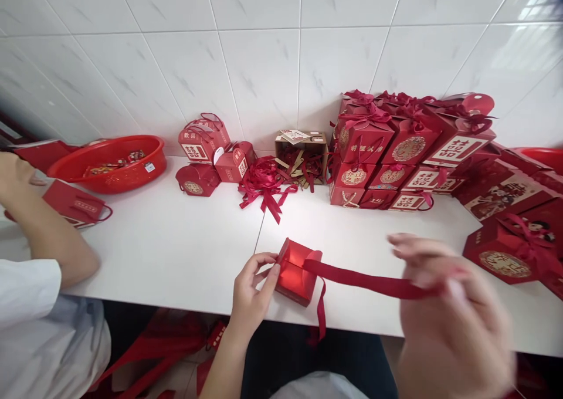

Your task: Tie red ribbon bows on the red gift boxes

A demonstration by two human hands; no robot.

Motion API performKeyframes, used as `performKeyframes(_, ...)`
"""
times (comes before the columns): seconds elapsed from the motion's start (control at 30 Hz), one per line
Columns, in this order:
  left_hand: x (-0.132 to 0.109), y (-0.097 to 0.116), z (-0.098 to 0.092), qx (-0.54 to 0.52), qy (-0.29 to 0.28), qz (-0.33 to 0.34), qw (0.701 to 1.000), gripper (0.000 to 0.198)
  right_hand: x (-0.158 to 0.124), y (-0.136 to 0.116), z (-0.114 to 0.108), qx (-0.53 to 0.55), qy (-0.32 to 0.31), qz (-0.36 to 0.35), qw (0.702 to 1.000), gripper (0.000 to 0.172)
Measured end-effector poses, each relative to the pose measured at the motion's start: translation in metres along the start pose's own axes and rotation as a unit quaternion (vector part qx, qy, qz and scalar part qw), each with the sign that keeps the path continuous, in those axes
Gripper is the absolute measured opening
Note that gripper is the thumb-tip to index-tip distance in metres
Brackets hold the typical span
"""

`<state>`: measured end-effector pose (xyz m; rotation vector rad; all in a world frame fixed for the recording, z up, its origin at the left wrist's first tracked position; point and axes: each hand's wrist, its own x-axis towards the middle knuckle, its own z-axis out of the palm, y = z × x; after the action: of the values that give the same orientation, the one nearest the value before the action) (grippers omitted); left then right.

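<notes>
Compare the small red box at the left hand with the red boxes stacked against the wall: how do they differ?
The small box has a loose ribbon, held by the right hand; the stacked boxes have tied bows. The small box looks plain; the stacked boxes show emblems. The small box lies alone at the left hand; the stacked boxes are piled in layers. Both are red.
</notes>
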<state>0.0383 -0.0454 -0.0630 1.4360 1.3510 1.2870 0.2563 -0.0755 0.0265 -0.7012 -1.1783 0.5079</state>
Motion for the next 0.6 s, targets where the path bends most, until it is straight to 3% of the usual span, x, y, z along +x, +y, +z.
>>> performKeyframes(0.1, 0.000, 0.000, 0.004, -0.030, 0.066, -0.065, 0.995, 0.024, -0.008, 0.031, 0.019, -0.095, -0.183, 0.134, 0.969, 0.018)
performKeyframes(0.2, -0.002, 0.001, 0.005, -0.046, 0.078, -0.089, 0.992, 0.029, -0.018, 0.065, 0.040, -0.170, -0.278, 0.192, 0.926, 0.019)
performKeyframes(0.33, -0.005, -0.001, 0.008, -0.079, 0.061, -0.090, 0.991, 0.031, -0.028, 0.085, 0.054, -0.239, -0.318, 0.206, 0.894, 0.020)
performKeyframes(0.6, -0.009, -0.004, 0.009, -0.039, 0.050, -0.057, 0.996, 0.028, -0.026, 0.084, 0.053, -0.244, -0.342, 0.215, 0.882, 0.020)
